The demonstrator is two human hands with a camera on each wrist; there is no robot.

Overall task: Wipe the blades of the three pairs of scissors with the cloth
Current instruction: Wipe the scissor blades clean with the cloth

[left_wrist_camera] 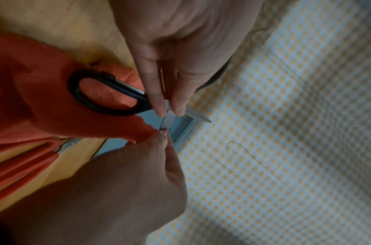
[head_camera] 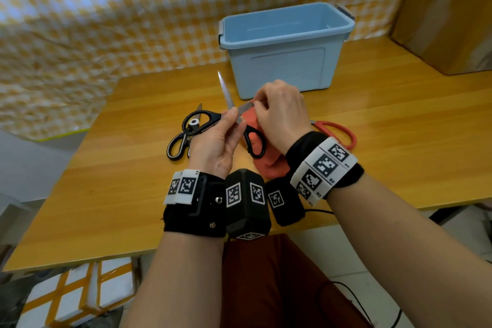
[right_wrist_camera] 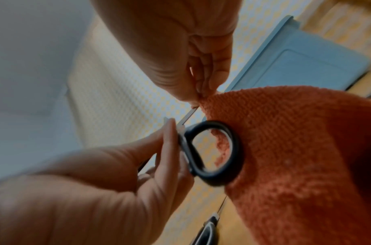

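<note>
Centre-left: spare black scissors (head_camera: 183, 138) lain flat | centre: open black-handled scissors (head_camera: 234, 114) pinched near the pivot by left hand (head_camera: 215, 146), free blade angled to upper left | centre-right: other blade pinched through orange cloth (head_camera: 266, 157) by right hand (head_camera: 279, 112) | right: red-handled scissors (head_camera: 338, 130) lain flat.

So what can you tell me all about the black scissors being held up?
The black scissors have two black plastic loop handles and shiny metal blades, spread wide open. The left hand pinches them near the pivot, holding them above the table. One blade points up and away; the right hand pinches the orange cloth around the other blade. One handle loop hangs in front of the cloth.
</note>
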